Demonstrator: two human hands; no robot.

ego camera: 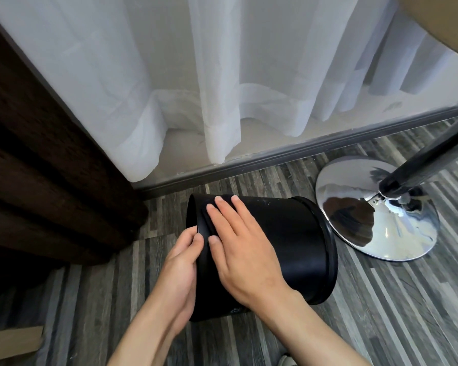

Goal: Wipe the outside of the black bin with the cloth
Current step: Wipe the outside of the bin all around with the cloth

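Note:
The black bin (296,233) lies tilted on its side on the floor, its rimmed mouth to the right and its base to the left. My left hand (180,270) steadies the base end, with the fingers curled over its edge. My right hand (243,241) lies flat on the bin's upper wall, fingers spread. Under its fingertips is a dark, wrinkled cloth (205,220), pressed against the bin near the base edge. The cloth is hard to tell apart from the black plastic, and most of it is hidden by the hand.
A chrome round stand base (360,233) with a black pole (418,165) sits just right of the bin's mouth. White sheer curtains (196,88) hang behind, above a grey baseboard. Dark brown drapes (37,167) fill the left. The floor (381,313) is grey striped wood.

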